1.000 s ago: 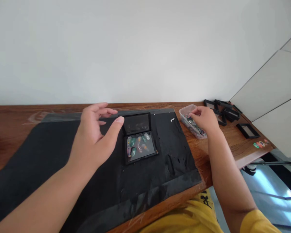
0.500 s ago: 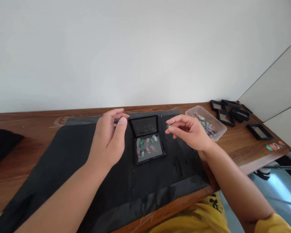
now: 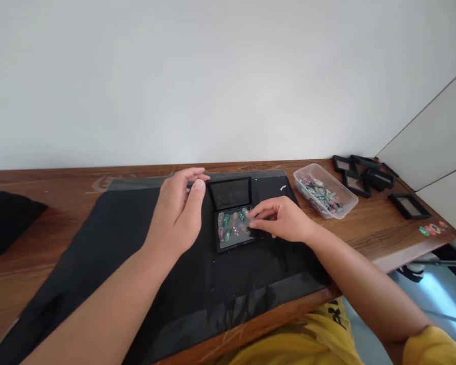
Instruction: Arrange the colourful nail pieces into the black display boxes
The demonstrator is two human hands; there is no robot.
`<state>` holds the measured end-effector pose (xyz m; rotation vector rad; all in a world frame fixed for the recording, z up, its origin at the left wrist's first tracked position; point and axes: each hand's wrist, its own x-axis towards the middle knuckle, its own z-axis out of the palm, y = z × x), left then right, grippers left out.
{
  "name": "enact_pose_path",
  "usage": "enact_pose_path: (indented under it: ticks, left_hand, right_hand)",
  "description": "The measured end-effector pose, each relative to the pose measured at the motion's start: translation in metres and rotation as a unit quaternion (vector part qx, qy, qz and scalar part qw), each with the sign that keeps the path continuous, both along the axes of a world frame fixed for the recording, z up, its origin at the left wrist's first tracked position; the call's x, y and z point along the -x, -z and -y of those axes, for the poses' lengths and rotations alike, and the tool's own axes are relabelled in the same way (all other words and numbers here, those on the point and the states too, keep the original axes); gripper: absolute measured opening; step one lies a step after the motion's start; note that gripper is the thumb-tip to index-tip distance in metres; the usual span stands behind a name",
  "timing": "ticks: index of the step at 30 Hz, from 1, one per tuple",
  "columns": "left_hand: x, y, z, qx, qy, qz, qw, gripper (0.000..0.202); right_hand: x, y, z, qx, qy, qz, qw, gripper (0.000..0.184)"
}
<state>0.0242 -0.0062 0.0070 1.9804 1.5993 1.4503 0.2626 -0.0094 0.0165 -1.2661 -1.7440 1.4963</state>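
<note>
A small black hinged case (image 3: pixel 231 213) lies open on a black mat (image 3: pixel 109 238), its lid upright at the back. Several coloured press-on nails (image 3: pixel 228 228) sit on its grey tray. My left hand (image 3: pixel 178 213) is at the case's left side, thumb and fingers curled around the lid's left edge. My right hand (image 3: pixel 279 219) rests on the case's right side, fingertips pinched low over the tray; whatever small piece they hold is hidden.
A clear plastic tub (image 3: pixel 324 191) of loose nails stands right of the mat. Several empty black cases (image 3: pixel 360 175) lie at the back right, one more (image 3: pixel 408 205) nearer. Small coloured stickers (image 3: pixel 431 229) sit by the wooden desk's right edge (image 3: pixel 402 253). A dark cloth (image 3: pixel 3 218) lies far left.
My right hand left the plastic tub, crossed leftward with pinched fingers and came down onto the open case's tray. My left hand closed in on the lid's left edge.
</note>
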Motion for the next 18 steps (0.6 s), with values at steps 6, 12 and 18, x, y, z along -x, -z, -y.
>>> enact_pose_path:
  ticks: [6,12,18]
  left_hand:
    - [0.0002,-0.0012,0.0002,-0.008,0.003,-0.008,1.000,0.036]
    - [-0.0007,-0.0021,0.0010,0.012,0.010,0.005,1.000,0.036]
    - [-0.0015,-0.0034,0.0016,0.020,0.009,0.004,1.000,0.037]
  right_hand:
    - [0.0003,-0.0059,-0.0010,0.016,0.001,0.004,1.000,0.013]
    - [0.0012,-0.0035,-0.0029,0.018,-0.014,0.034,0.999,0.012]
    - [-0.0027,0.0013,-0.0033,-0.113,-0.049,0.086,0.989,0.005]
